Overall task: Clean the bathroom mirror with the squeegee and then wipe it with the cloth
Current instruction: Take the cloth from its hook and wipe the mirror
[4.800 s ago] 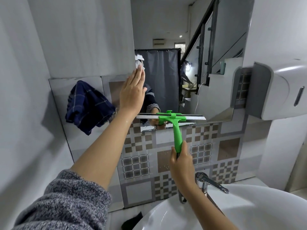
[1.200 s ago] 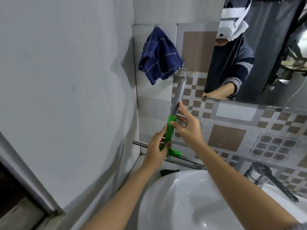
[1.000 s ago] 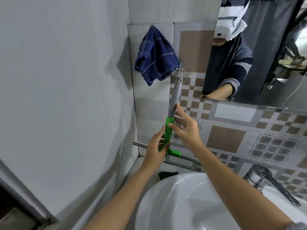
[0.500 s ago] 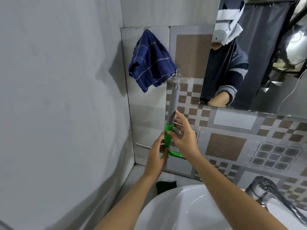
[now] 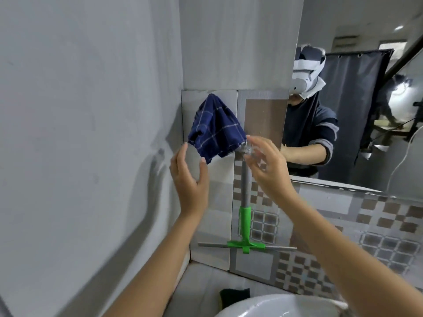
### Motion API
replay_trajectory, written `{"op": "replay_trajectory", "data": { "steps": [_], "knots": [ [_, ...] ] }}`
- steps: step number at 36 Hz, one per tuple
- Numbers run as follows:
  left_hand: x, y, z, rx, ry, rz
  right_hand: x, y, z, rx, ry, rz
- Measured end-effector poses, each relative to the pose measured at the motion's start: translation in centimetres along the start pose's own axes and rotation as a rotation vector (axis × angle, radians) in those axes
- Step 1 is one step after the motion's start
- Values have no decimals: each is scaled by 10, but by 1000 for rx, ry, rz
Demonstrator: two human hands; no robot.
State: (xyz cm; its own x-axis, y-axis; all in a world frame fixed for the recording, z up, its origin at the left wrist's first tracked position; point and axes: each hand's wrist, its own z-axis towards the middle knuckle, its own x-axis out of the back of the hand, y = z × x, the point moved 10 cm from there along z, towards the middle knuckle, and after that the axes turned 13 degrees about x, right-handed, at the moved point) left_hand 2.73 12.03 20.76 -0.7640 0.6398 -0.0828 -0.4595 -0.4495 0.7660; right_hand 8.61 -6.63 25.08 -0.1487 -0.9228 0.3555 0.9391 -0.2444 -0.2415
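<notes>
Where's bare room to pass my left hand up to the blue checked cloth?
Free: plain grey tile between the left hand and the blue checked cloth, beside the grey side wall. Crowded: the hook end, where the right hand and green squeegee meet.

The squeegee (image 5: pixel 245 216) hung upright against the tiled wall, its grey shaft running down from a hook at 12 o'clock to a green grip and a green crosspiece at 6 o'clock, where the thin blade lay level, reaching out toward 3 and 9 o'clock. The cloth (image 5: pixel 216 128), dark blue with pale check lines, hung bunched from its peak, just at 10 o'clock of the squeegee's top and touching the hook there. The mirror (image 5: pixel 357 110) was mounted at 2 o'clock of the squeegee, its lower edge slanting.
</notes>
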Motion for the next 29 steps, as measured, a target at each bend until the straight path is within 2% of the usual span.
{"op": "replay_trajectory", "data": {
  "steps": [4,7,12,18,22,29],
  "knots": [
    [-9,23,38,-27,-44,60,-8,-17,58,86,-87,-24],
    [-20,31,53,-117,-86,141,-22,-23,90,166,-189,-111],
    [-25,36,62,-206,-122,126,-53,-23,116,328,-378,-239],
    [-16,54,78,-293,-29,110,-56,-26,132,428,-345,-293],
    [-7,72,92,-300,9,150,-56,-30,140,354,-353,-215],
    [3,123,102,-369,-85,195,-28,-49,148,259,-261,-156]
  ]
}}
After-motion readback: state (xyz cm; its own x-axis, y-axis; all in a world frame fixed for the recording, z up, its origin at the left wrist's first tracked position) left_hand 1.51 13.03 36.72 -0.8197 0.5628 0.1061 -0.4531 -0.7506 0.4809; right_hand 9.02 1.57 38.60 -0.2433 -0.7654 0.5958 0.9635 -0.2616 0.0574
